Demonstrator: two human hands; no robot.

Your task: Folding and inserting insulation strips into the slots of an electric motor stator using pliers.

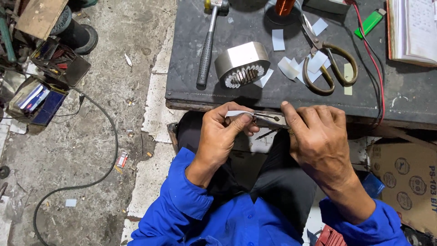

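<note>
1. Just off the near edge of the desk (291,98), above your lap, your left hand (221,136) and right hand (318,139) meet around a small strip of pale insulating paper (237,113) and a thin metal tool (266,117).
2. Your left fingers (241,122) are closed, pinching the paper strip between thumb and forefinger. Your right fingers (291,119) are curled shut around the far end of the thin tool.
3. Judging by the grip, you are shaping or folding the strip against the tool; the next move likely calls for a steady pinch and a small, controlled press along the fold.
4. The strip lies roughly level, its long axis running left to right, parallel to the desk's near edge, one end pointing toward your right hand.
5. On the desk, close to the near edge, a metal motor stator (242,64) rests with its slotted face toward you.
6. A hammer (208,43) lies just left of it, handle pointing at the near edge.
7. Scissors (327,64) and cut paper scraps (291,68) lie to its right; a green lighter (369,23) sits near the far edge.
</note>
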